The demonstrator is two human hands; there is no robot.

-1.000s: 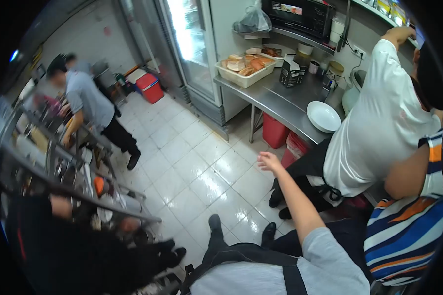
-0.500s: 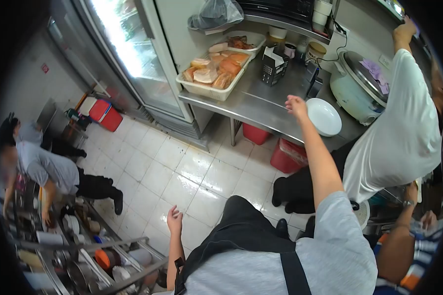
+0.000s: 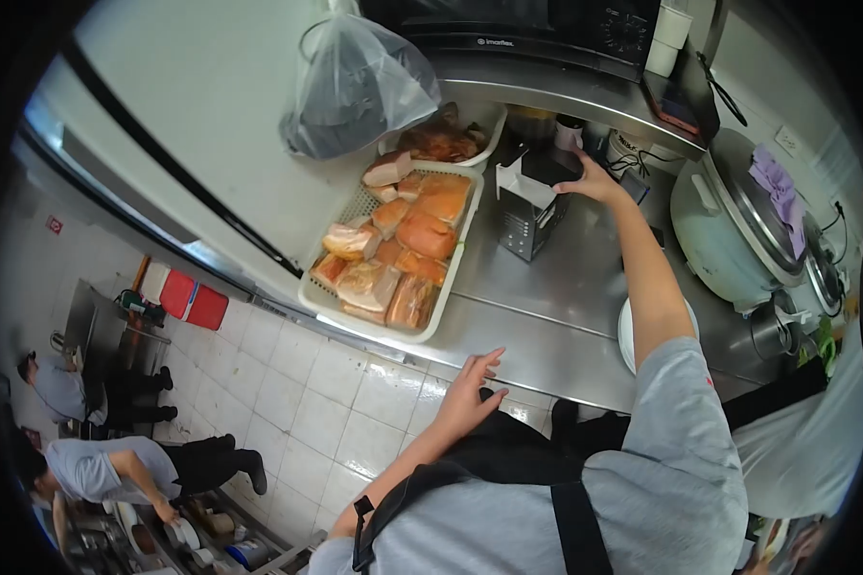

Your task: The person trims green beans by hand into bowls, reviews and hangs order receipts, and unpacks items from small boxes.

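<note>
My right hand (image 3: pixel 593 180) reaches over the steel counter, thumb and fingers apart, at the right edge of a black box (image 3: pixel 527 222). White flaps or paper stick up from the box's top; whether my thumb touches it I cannot tell. My left hand (image 3: pixel 468 393) hangs just off the counter's front edge with its fingers spread and nothing in them. A white perforated tray (image 3: pixel 438 321) of meat chunks (image 3: pixel 424 233) sits left of the box. Partly behind my right forearm is a white plate (image 3: pixel 626 337).
A microwave (image 3: pixel 527 40) and a phone (image 3: pixel 671 103) rest on the shelf above the steel counter (image 3: pixel 537 335). A large lidded cooker (image 3: pixel 714 230) stands right. A plastic bag (image 3: pixel 364 91) hangs upper left. People work at lower left; another person's clothing (image 3: pixel 815 450) shows at right.
I have come closer to the counter. My right hand has moved from near the plate to the black box, its fingers spreading. My left hand has risen toward the counter edge.
</note>
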